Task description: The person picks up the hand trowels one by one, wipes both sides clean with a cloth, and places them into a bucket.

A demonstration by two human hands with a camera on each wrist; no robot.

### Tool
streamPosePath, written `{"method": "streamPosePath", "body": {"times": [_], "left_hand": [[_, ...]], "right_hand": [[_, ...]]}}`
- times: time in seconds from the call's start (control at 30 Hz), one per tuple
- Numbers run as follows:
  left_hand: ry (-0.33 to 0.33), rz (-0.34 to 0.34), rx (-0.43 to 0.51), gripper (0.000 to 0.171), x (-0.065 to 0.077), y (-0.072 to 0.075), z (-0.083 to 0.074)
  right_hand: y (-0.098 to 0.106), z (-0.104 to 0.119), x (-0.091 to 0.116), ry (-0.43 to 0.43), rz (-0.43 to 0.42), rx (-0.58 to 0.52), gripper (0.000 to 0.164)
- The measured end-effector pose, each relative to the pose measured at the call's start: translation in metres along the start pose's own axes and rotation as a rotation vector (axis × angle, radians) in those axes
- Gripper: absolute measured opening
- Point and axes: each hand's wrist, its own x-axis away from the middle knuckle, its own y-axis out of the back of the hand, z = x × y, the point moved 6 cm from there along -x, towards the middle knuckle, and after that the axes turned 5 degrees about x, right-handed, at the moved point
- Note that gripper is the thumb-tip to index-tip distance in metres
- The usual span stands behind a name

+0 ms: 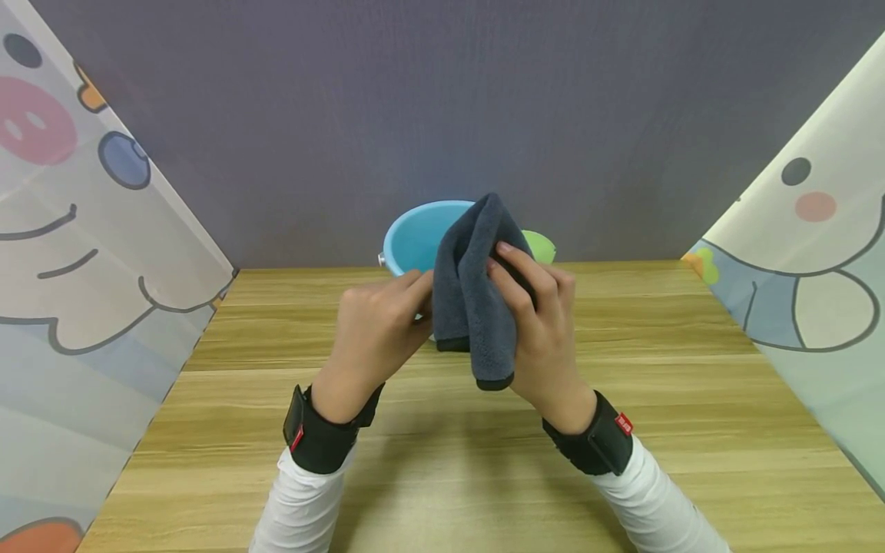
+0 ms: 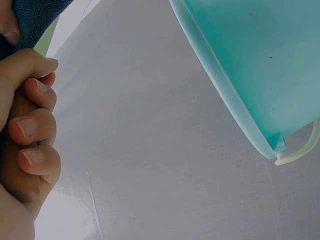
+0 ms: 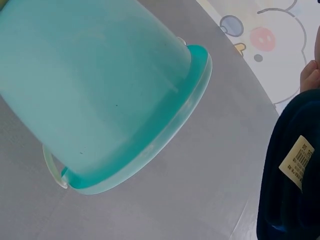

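Note:
My left hand (image 1: 380, 319) curls its fingers around a brown wooden handle (image 2: 20, 165), seen in the left wrist view; the far end of the tool is hidden at the cloth. A dark grey-blue fleecy cloth (image 1: 477, 284) with black edging hangs folded between my hands. My right hand (image 1: 542, 326) grips this cloth from the right side, fingertips pressed into its folds. In the right wrist view the cloth looks dark and carries a small printed paper label (image 3: 298, 159). Both hands are raised in front of a light blue bucket (image 1: 415, 234).
The bucket stands at the back of the wood-grain table (image 1: 270, 369), its pale carrying handle (image 3: 51, 167) hanging at the side. To its right a green rounded object (image 1: 541, 247) shows partly behind the cloth. A grey wall (image 1: 276, 138) rises behind, with cartoon-printed sheets either side.

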Motion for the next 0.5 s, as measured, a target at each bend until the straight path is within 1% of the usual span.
{"method": "streamPosePath", "body": {"times": [0.2,0.5], "left_hand": [[0.003,0.011,-0.007,0.027,0.0011,0.0006,0.0001],[-0.007,0.009,-0.020,0.026,0.0011,0.0006,-0.0003]], "right_hand": [[0.0009,-0.0014,-0.0005,-0.015,-0.001,0.001,0.033],[0.0023,-0.0039,-0.0013,-0.020,-0.001,-0.001,0.034]]}}
